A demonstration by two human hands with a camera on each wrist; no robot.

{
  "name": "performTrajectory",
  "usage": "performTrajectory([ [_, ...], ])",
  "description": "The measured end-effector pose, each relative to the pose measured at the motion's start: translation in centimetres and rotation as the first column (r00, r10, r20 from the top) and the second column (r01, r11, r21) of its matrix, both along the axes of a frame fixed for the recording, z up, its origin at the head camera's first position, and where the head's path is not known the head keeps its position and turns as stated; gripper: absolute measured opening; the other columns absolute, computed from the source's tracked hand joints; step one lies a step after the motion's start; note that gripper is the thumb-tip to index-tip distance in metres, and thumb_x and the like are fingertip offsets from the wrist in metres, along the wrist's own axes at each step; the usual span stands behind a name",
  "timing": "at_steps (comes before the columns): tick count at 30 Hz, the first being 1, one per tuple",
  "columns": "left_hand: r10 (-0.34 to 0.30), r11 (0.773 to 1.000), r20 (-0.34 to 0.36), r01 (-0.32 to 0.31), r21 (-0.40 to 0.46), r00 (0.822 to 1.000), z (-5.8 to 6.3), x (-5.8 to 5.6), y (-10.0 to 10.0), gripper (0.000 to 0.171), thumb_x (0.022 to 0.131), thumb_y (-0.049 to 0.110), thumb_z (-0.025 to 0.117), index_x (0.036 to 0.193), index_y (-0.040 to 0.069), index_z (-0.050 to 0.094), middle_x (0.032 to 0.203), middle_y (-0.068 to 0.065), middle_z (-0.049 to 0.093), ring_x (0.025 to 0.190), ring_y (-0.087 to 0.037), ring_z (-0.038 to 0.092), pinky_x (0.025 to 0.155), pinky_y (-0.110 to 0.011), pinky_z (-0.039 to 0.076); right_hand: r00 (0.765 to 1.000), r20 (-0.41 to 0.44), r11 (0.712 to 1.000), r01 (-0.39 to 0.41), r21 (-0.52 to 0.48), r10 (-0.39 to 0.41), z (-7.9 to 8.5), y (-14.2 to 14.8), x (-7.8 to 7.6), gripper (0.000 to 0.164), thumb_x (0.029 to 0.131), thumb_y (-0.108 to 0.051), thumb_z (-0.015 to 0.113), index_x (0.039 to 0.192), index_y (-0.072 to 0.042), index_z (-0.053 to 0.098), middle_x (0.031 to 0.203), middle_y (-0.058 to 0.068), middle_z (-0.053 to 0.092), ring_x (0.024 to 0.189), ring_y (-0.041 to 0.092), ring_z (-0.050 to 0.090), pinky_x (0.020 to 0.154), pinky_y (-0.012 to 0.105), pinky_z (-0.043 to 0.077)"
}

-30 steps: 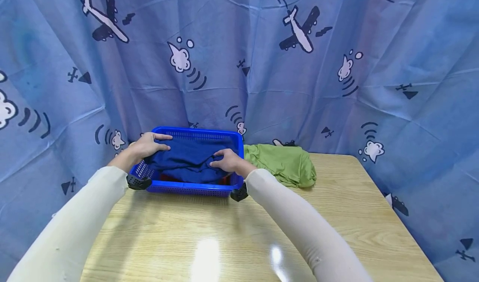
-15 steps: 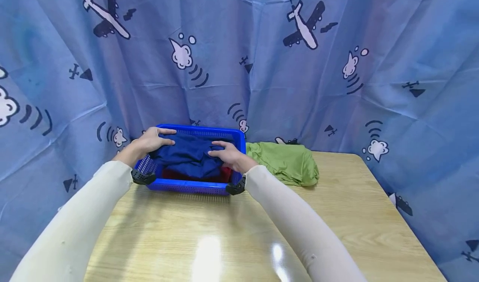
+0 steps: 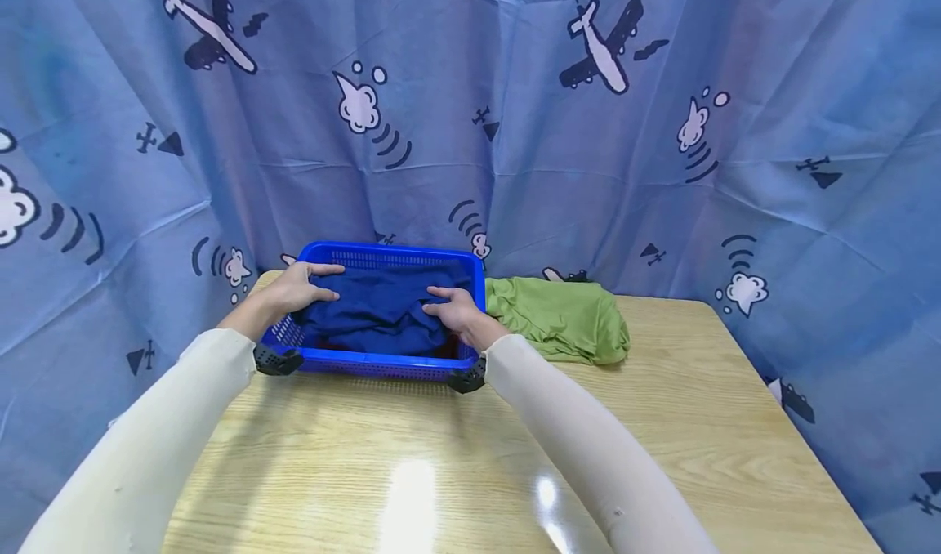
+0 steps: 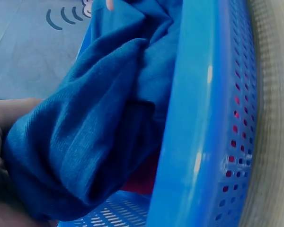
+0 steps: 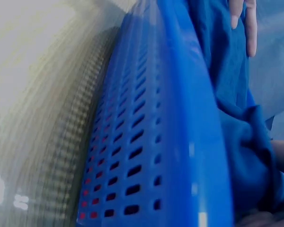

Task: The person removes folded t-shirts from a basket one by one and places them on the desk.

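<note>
Your left hand [image 3: 290, 290] and right hand [image 3: 461, 313] grip opposite ends of the blue cloth [image 3: 371, 297], inside the blue basket [image 3: 382, 360], left of frame centre. Cloth's long axis runs left-right. Red item [image 4: 143, 177] beneath mostly hidden; wrist views cut off your hands.

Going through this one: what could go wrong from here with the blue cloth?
The blue cloth is loosely bunched between the left hand and right hand, so its folds might slip. The red item showing below it could get dragged along. A black wrist mount close to the basket might bump it.
</note>
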State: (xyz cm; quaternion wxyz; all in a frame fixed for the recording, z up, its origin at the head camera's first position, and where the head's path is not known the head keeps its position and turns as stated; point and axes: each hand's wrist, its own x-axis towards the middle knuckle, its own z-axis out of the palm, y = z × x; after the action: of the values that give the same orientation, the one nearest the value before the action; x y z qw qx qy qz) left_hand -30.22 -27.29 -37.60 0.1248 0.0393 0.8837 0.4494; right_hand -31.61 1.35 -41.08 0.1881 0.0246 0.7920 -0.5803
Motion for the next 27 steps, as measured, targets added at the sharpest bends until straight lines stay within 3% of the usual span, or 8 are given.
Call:
performTrajectory([
  [5,-0.001,0.999,-0.024,0.002,0.032,1.0,0.6,0.5,-0.1,0.063,0.097,0.011,0.065,0.155,0.01,0.041,0.17,-0.024,0.002,0.156,-0.043,-0.007,0.125,-0.062,0.011,0.989,-0.141,0.999,0.028,-0.028,-0.032,1.1,0.9,0.1,0.047,0.097,-0.015,0.068,0.143,-0.016,0.06,0.162,0.01,0.039,0.151,0.025,0.035,0.12,0.041,0.036],
  [9,0.007,0.999,-0.03,-0.006,0.05,1.0,1.6,0.8,0.1,0.065,0.098,0.015,0.064,0.158,0.016,0.038,0.171,-0.019,0.002,0.157,-0.042,-0.007,0.124,-0.063,0.011,0.982,-0.19,0.999,0.015,-0.045,-0.024,2.4,1.8,0.0,0.052,0.095,-0.012,0.069,0.145,-0.017,0.057,0.164,0.008,0.037,0.153,0.024,0.029,0.123,0.04,0.032],
  [17,-0.008,0.998,-0.027,0.01,0.061,1.0,2.3,0.5,1.0,0.07,0.099,0.014,0.064,0.16,0.023,0.032,0.171,-0.018,0.002,0.157,-0.041,-0.003,0.125,-0.062,0.014,0.986,-0.164,0.999,-0.036,-0.019,0.033,4.5,4.0,-0.1,0.063,0.093,-0.011,0.072,0.15,-0.03,0.051,0.167,0.007,0.029,0.152,0.025,0.032,0.119,0.045,0.038],
  [18,-0.009,0.998,-0.026,0.011,0.066,1.0,2.4,0.5,1.1,0.07,0.099,0.013,0.064,0.16,0.023,0.031,0.171,-0.018,0.002,0.157,-0.041,-0.003,0.125,-0.061,0.014,0.984,-0.173,0.999,-0.038,0.005,0.039,4.7,4.3,-0.1,0.063,0.093,-0.013,0.073,0.149,-0.031,0.052,0.166,0.007,0.031,0.142,0.026,0.046,0.114,0.044,0.043],
  [24,-0.023,0.993,-0.016,0.025,0.117,1.0,2.8,0.9,2.0,0.07,0.099,0.013,0.063,0.16,0.025,0.031,0.169,-0.021,0.016,0.155,-0.038,0.018,0.122,-0.054,0.028,0.979,-0.18,0.996,-0.094,-0.006,0.091,5.7,6.0,0.1,0.065,0.095,-0.011,0.071,0.152,-0.03,0.047,0.169,0.007,0.024,0.145,0.025,0.042,0.115,0.043,0.042],
  [25,-0.026,0.992,-0.017,0.028,0.125,1.0,2.8,0.9,2.3,0.07,0.099,0.013,0.063,0.16,0.024,0.031,0.167,-0.021,0.021,0.153,-0.036,0.024,0.12,-0.052,0.031,0.98,-0.174,0.994,-0.105,-0.023,0.099,5.9,6.3,0.1,0.065,0.095,-0.011,0.07,0.153,-0.029,0.046,0.17,0.007,0.021,0.155,0.024,0.026,0.12,0.045,0.036],
  [27,-0.032,0.99,-0.026,0.036,0.134,0.999,3.0,1.1,2.7,0.071,0.098,0.012,0.064,0.16,0.024,0.032,0.165,-0.021,0.028,0.149,-0.034,0.032,0.115,-0.044,0.037,0.981,-0.168,0.993,-0.109,-0.037,0.101,6.0,6.9,0.2,0.065,0.096,-0.011,0.069,0.153,-0.03,0.046,0.17,0.007,0.019,0.156,0.025,0.024,0.122,0.046,0.034],
])
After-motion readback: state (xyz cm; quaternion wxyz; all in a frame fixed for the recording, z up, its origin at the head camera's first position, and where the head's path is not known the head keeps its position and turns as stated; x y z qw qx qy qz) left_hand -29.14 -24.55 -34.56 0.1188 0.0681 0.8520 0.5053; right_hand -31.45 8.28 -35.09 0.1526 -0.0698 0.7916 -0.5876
